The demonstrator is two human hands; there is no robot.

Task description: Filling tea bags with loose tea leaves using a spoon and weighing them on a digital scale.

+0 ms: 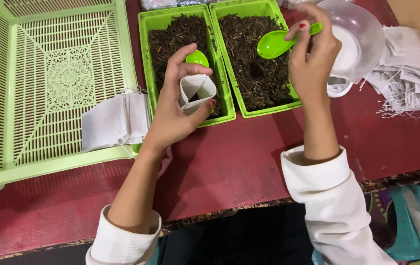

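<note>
Tabletop (249,157), dark red, carries everything. Left of the left hand (175,110) sits a large pale green slatted tray (4,98) with a short stack of white filter bags (114,120) on its near corner. Ahead of both hands lie two green tubs of dark dried leaves: one tub (146,54) just behind the left hand, the other tub (281,105) under the right hand (313,59). Beyond the right hand a clear bowl (367,29) rests on a small white scale (338,87), with a heap of empty bags (411,68) further right.

The hands are apart. The left pinches a small white bag (197,92), mouth spread open and upward. The right grips a green spoon (276,43) by its handle over the leaves. A second green spoon (197,58) lies behind the bag.

A good fill would likely need the mouth kept wide and the spoon level close above it.
</note>
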